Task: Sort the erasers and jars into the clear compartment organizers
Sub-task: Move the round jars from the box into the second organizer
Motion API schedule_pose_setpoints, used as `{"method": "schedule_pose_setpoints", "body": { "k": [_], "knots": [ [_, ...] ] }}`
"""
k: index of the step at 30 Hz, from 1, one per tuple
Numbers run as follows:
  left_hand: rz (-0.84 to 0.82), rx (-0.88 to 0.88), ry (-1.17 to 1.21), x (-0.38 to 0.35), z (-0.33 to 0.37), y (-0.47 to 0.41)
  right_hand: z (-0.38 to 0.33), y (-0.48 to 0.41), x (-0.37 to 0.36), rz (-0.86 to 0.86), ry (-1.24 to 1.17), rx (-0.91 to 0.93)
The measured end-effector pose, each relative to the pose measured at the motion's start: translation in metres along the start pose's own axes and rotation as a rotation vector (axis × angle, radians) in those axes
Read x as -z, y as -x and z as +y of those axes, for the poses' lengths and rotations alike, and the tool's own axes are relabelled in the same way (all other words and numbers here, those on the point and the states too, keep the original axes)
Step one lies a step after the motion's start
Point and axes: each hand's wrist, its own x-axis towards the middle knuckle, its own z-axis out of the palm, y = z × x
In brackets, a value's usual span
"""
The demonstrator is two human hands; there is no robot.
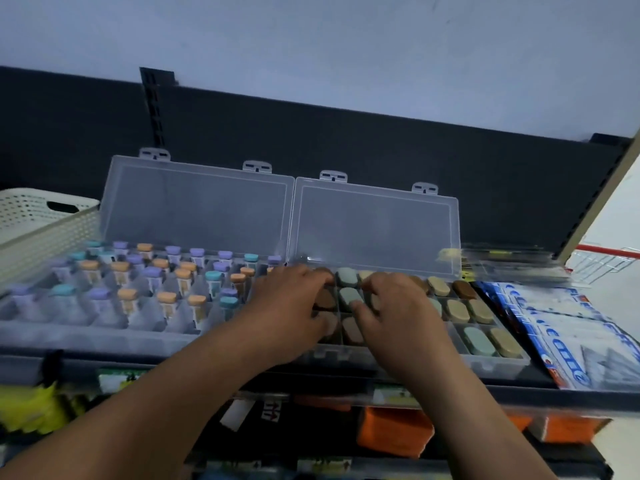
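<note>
Nearest me, on the lower shelf, sat orange packs (394,431). Above them both my hands reached over the front edge of the dark shelf (585,393) into the left part of the eraser box (491,364). My left hand (294,306) lay palm down, fingers bent onto the compartments beside a brown eraser (323,300). My right hand (394,306) lay just beside it, fingers bent the same way, thumb at a grey eraser (350,296). The blur hid whether either hand had hold of anything. More erasers (479,339) filled the compartments to the right. The jars (196,303) stood upright in the jar box (104,338) at left. Blue-and-white packets (568,336) lay at right, a white basket (41,237) at left. Both lids (197,202) stood open against the back panel (381,143).
</note>
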Motion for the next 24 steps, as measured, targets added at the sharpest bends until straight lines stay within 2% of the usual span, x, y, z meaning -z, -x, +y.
{"method": "schedule_pose_setpoints", "body": {
  "k": [5,10,20,24],
  "knots": [
    [0.192,0.036,-0.212,0.044,-0.056,0.043,-0.069,-0.011,-0.021,-0.024,0.137,0.210],
    [0.247,0.191,-0.385,0.099,-0.135,0.111,-0.166,-0.016,-0.054,-0.154,0.147,0.311],
    [0.201,0.457,-0.495,0.214,-0.280,0.263,-0.389,0.003,-0.129,-0.236,0.082,0.535],
    [0.201,0.526,-0.463,0.247,-0.322,0.312,-0.461,0.008,-0.151,-0.301,0.059,0.604]
  ]
}}
